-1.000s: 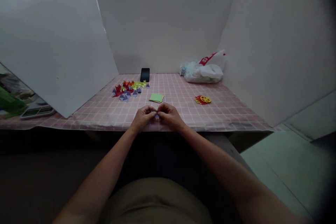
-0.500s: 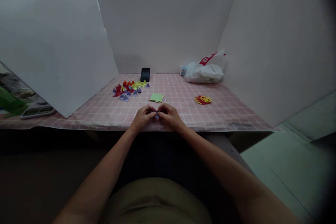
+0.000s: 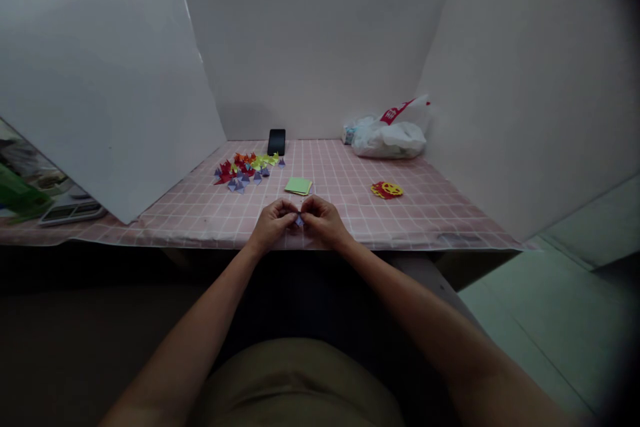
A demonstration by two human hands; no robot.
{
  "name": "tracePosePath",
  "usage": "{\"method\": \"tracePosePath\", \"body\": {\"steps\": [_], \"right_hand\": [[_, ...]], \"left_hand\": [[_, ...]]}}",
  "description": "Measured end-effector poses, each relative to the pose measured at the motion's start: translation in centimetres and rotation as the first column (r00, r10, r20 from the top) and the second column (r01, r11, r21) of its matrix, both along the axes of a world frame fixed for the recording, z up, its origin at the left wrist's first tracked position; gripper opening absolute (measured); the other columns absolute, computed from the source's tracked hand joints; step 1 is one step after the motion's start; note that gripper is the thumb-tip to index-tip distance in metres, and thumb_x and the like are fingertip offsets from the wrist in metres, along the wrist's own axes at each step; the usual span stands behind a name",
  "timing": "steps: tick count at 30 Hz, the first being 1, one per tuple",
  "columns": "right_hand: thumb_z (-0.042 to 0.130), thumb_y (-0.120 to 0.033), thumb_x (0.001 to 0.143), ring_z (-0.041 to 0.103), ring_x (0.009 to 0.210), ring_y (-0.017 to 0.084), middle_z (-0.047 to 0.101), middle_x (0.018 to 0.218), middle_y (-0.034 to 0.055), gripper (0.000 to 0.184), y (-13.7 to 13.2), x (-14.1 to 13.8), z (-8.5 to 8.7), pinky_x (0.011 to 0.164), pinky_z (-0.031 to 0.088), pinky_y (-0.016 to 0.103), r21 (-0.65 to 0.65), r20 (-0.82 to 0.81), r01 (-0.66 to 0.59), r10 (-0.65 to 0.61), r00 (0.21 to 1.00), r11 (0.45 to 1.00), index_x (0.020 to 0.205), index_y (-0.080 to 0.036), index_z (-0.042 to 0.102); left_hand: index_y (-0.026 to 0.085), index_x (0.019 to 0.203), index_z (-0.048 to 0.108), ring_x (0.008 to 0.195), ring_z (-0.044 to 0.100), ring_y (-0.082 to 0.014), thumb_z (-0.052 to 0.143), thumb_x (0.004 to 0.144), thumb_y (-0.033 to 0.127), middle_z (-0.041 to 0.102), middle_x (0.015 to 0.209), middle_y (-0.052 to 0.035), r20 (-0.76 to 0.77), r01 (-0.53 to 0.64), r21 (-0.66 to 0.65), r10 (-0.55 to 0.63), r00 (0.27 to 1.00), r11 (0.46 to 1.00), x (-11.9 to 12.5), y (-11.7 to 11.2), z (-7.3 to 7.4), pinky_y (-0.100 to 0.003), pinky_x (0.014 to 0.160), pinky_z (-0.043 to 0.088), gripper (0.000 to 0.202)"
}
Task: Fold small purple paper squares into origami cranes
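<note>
Between my fingertips is a small piece of purple folded paper (image 3: 299,220), mostly covered by the fingers. My left hand (image 3: 274,221) pinches it from the left and my right hand (image 3: 323,219) from the right, close above the table's front edge. Just beyond the hands lies a small stack of square paper sheets (image 3: 299,185), light green on top. Farther left sits a cluster of small folded paper figures (image 3: 245,170) in red, orange, yellow and purple.
A pink checked cloth (image 3: 340,173) covers the table. Yellow and red cut-out pieces (image 3: 387,190) lie to the right. At the back are a dark phone (image 3: 277,142) and a white plastic bag (image 3: 390,139). White panels (image 3: 320,47) enclose the back and sides; a scale (image 3: 73,211) stands far left.
Both hands stay in nearly the same place. The fingertips have shifted slightly, and a little more of the purple folded paper shows between them.
</note>
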State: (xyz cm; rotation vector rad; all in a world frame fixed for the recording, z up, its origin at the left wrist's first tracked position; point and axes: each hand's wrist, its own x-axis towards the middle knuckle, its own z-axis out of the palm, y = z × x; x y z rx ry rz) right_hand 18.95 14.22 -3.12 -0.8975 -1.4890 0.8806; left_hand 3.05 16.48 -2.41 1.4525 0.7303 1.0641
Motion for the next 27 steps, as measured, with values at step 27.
{"method": "tracePosePath", "body": {"steps": [27], "right_hand": [[0.062,-0.022,0.074,0.057,0.057,0.01,0.058,0.068,-0.0038,0.006,-0.27,-0.03,0.34,0.055,0.05,0.024,-0.038,-0.103,-0.072,0.068,0.992,0.997,0.076,-0.02,0.057]], "left_hand": [[0.015,0.081,0.06,0.055,0.063,-0.0112,0.072,0.075,0.031,0.068,0.066,0.0007,0.023,-0.028,-0.01,0.028,0.999,1.0,-0.2,-0.11,0.15,-0.023,0.056,0.049,0.02]]}}
